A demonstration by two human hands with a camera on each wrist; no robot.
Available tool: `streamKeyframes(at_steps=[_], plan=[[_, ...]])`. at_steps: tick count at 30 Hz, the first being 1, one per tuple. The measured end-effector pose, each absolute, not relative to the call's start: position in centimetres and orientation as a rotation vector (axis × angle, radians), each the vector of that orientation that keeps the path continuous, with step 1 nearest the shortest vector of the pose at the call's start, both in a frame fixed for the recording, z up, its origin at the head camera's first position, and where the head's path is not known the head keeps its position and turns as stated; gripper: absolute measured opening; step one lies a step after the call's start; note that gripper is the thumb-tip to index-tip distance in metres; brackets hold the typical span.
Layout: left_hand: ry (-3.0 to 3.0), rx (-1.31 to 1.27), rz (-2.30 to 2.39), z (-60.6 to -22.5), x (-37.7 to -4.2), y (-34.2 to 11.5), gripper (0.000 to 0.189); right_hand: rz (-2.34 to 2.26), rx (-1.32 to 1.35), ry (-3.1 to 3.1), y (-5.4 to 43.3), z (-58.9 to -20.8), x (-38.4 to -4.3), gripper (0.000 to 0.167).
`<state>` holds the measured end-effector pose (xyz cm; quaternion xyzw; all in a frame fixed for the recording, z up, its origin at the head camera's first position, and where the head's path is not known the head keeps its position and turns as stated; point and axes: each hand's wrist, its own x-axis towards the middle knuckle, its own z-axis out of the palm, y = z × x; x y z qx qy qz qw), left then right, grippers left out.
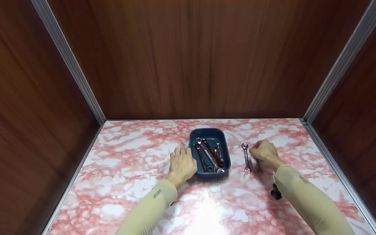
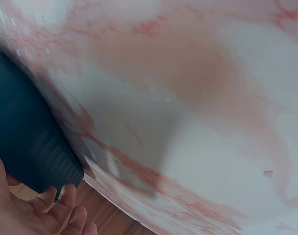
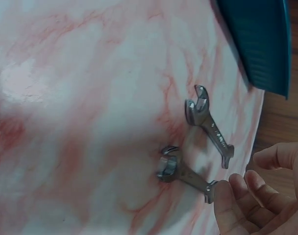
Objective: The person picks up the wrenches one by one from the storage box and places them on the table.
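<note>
A dark blue plastic bin (image 1: 226,160) holds several wrenches (image 1: 209,156), some coloured and some silver. My left hand (image 1: 183,164) rests at the bin's left side, knuckles up; in the left wrist view its loosely bent fingers (image 2: 66,196) overlap the end of the bin wall (image 2: 26,127). Right of the bin lies a silver open-end wrench (image 1: 246,158). Beside it, a second silver wrench (image 3: 188,177) is partly hidden by my right hand (image 1: 265,151) in the head view. The right fingertips (image 3: 237,181) are right at its far end, the thumb held apart.
The table (image 1: 135,156) has a red and white marbled top, with a bright glare near its front. Brown wood-look panels (image 1: 204,58) stand at the back and both sides, joined by grey metal strips. A small black object (image 1: 275,192) shows beside the right forearm.
</note>
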<state>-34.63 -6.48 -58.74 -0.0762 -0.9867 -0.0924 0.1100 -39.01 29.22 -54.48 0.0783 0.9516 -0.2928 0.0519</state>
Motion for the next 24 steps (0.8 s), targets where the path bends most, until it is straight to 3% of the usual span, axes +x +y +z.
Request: streamKeyframes(at_steps=[24], plan=[[-2.915, -0.205, -0.294, -58.7, -34.5, -6.4, 0.040, -0.812, 0.059, 2.939, 25.9, -52.3, -39.9, 0.041]])
